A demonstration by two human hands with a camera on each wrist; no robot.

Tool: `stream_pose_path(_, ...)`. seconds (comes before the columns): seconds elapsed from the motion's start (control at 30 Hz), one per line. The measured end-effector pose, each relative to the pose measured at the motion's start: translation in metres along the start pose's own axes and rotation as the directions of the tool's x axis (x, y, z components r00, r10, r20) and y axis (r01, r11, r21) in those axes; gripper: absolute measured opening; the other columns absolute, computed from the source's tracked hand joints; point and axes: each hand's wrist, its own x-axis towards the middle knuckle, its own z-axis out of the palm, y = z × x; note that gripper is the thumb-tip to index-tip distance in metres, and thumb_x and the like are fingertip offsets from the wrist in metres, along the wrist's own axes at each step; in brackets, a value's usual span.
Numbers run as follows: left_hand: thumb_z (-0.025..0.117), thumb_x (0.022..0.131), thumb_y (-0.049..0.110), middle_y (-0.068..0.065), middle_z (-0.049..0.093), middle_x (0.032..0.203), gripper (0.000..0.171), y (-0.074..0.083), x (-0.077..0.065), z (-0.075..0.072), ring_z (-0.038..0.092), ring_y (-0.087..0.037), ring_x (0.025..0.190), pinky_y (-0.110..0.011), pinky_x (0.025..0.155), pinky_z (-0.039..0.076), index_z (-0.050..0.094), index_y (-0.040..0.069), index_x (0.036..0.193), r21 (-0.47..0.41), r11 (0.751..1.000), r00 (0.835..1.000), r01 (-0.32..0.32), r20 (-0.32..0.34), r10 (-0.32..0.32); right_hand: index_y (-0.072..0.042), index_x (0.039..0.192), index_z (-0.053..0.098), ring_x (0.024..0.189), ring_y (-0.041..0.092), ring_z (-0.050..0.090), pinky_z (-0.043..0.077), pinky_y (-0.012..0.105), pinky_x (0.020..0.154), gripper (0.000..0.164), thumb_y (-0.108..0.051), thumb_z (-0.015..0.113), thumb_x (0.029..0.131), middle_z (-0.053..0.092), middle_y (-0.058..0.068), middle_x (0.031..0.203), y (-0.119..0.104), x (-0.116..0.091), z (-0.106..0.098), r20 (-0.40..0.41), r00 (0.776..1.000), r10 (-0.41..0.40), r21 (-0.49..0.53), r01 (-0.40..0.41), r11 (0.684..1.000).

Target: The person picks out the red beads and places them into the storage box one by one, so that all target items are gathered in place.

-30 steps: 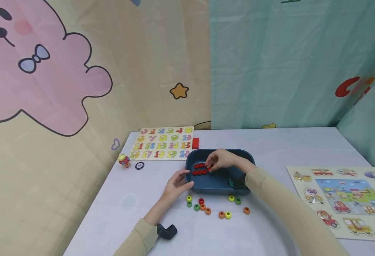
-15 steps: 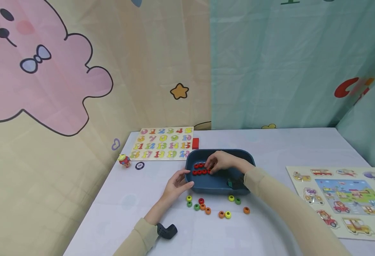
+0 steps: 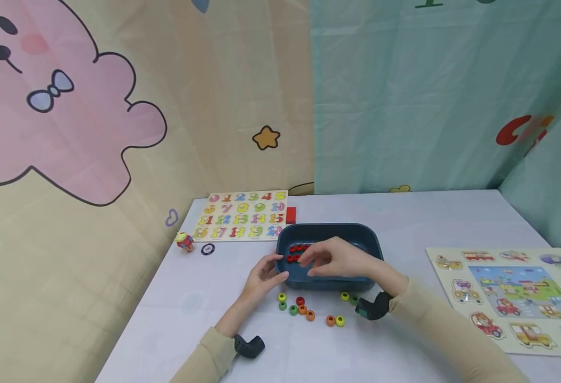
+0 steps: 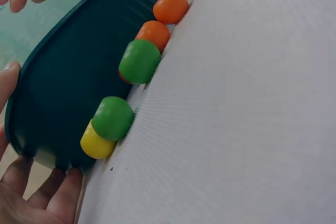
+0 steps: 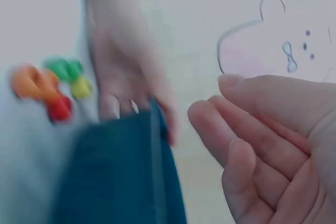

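My left hand (image 3: 262,272) rests against the left end of a dark blue plastic bin (image 3: 304,283), its fingers and thumb spread along the outside. In the left wrist view, its fingertips (image 4: 68,192) touch the bin's end wall. Above the bin hovers my right hand (image 3: 335,259), thumb and fingers apart. The right wrist view shows nothing between its fingers (image 5: 210,124). Inside the bin lie red beads (image 3: 293,259) in two rows, partly hidden by the right hand. Outside, along its front, are loose green beads (image 4: 139,61), orange beads (image 4: 170,7) and a yellow bead (image 4: 96,142).
Behind the bin lie a number puzzle board (image 3: 242,217) and a red block (image 3: 291,215). A small figure (image 3: 184,241) and a dark round disc (image 3: 208,249) are at the left. To the right lies a vehicle picture puzzle (image 3: 505,298).
My right hand has let go of a red bead at the end of the front row, then lifted and drawn back toward me. My left hand stays at the bin.
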Motion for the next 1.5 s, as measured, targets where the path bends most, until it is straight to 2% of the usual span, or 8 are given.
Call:
stream_pose_path(0.13, 0.068, 0.079, 0.026, -0.009, 0.029, 0.142, 0.049, -0.015, 0.003, -0.001, 0.033, -0.022, 0.126, -0.029, 0.097, 0.036, 0.049, 0.009, 0.122, -0.014, 0.999, 0.999, -0.034, -0.006, 0.034, -0.018, 0.104, 0.063, 0.071, 0.003, 0.058, 0.051, 0.021, 0.062, 0.023, -0.027, 0.064, 0.083, 0.064, -0.004, 0.097, -0.004, -0.012, 0.030, 0.027, 1.000, -0.006, 0.006, 0.006, 1.000)
stream_pose_path(0.23, 0.067, 0.080, 0.025, -0.010, 0.029, 0.142, 0.049, -0.015, 0.004, 0.000, 0.033, -0.025, 0.126, -0.030, 0.097, 0.036, 0.048, 0.008, 0.122, -0.008, 0.999, 0.999, -0.051, -0.006, 0.051, -0.016, 0.104, 0.063, 0.067, 0.000, 0.056, 0.050, 0.018, 0.060, 0.022, -0.024, 0.063, 0.084, 0.064, -0.008, 0.094, -0.002, -0.017, 0.052, 0.026, 1.000, 0.004, -0.017, -0.003, 1.000)
stream_pose_path(0.43, 0.066, 0.081, 0.020, -0.014, 0.028, 0.142, 0.048, -0.009, 0.002, 0.000, 0.032, -0.027, 0.126, -0.033, 0.097, 0.035, 0.046, 0.003, 0.122, -0.007, 0.999, 0.999, -0.037, 0.002, 0.037, -0.012, 0.106, 0.063, 0.057, 0.000, 0.048, 0.044, 0.016, 0.050, 0.021, -0.017, 0.061, 0.085, 0.060, -0.011, 0.081, 0.009, -0.020, 0.085, -0.089, 0.996, 0.020, -0.096, -0.029, 0.995)
stream_pose_path(0.57, 0.064, 0.082, 0.013, -0.019, 0.026, 0.141, 0.047, 0.005, -0.002, 0.001, 0.030, -0.032, 0.126, -0.039, 0.098, 0.034, 0.044, -0.003, 0.122, -0.019, 0.999, 0.999, -0.048, 0.010, 0.048, -0.015, 0.106, 0.063, 0.059, 0.000, 0.047, 0.044, 0.016, 0.051, 0.021, -0.016, 0.060, 0.085, 0.060, -0.012, 0.085, 0.016, -0.019, 0.097, -0.156, 0.986, 0.062, -0.118, -0.081, 0.990)
stream_pose_path(0.73, 0.064, 0.083, 0.016, -0.018, 0.026, 0.142, 0.050, 0.013, -0.005, 0.003, 0.031, -0.029, 0.127, -0.039, 0.099, 0.033, 0.043, -0.004, 0.123, -0.004, 1.000, 1.000, -0.025, 0.008, 0.025, -0.018, 0.106, 0.063, 0.065, -0.003, 0.050, 0.045, 0.016, 0.056, 0.022, -0.016, 0.061, 0.084, 0.062, -0.012, 0.088, 0.021, -0.018, 0.104, -0.191, 0.977, 0.094, -0.136, -0.122, 0.983)
stream_pose_path(0.97, 0.065, 0.082, 0.020, -0.015, 0.028, 0.142, 0.051, 0.013, -0.004, 0.003, 0.032, -0.027, 0.126, -0.038, 0.099, 0.034, 0.045, -0.002, 0.123, 0.004, 1.000, 1.000, -0.002, -0.002, 0.002, -0.018, 0.102, 0.065, 0.064, -0.004, 0.050, 0.044, 0.015, 0.054, 0.021, -0.017, 0.064, 0.081, 0.060, -0.015, 0.081, 0.023, -0.019, 0.107, -0.222, 0.970, 0.101, -0.201, -0.147, 0.969)
stream_pose_path(1.2, 0.066, 0.081, 0.022, -0.013, 0.028, 0.142, 0.051, 0.013, -0.004, 0.004, 0.032, -0.026, 0.126, -0.037, 0.098, 0.034, 0.045, -0.001, 0.122, 0.007, 1.000, 1.000, 0.017, -0.010, -0.017, -0.016, 0.102, 0.065, 0.075, -0.002, 0.054, 0.049, 0.019, 0.065, 0.022, -0.010, 0.062, 0.080, 0.063, -0.012, 0.091, 0.021, -0.022, 0.105, -0.222, 0.971, 0.092, -0.272, -0.153, 0.950)
stream_pose_path(1.5, 0.067, 0.081, 0.023, -0.011, 0.029, 0.142, 0.053, 0.012, -0.003, 0.002, 0.033, -0.024, 0.126, -0.035, 0.099, 0.034, 0.045, -0.001, 0.123, 0.002, 1.000, 1.000, 0.014, -0.010, -0.014, -0.017, 0.096, 0.065, 0.065, -0.004, 0.052, 0.046, 0.016, 0.057, 0.024, -0.011, 0.070, 0.073, 0.063, -0.011, 0.084, 0.021, -0.028, 0.099, -0.236, 0.966, 0.109, -0.281, -0.175, 0.944)
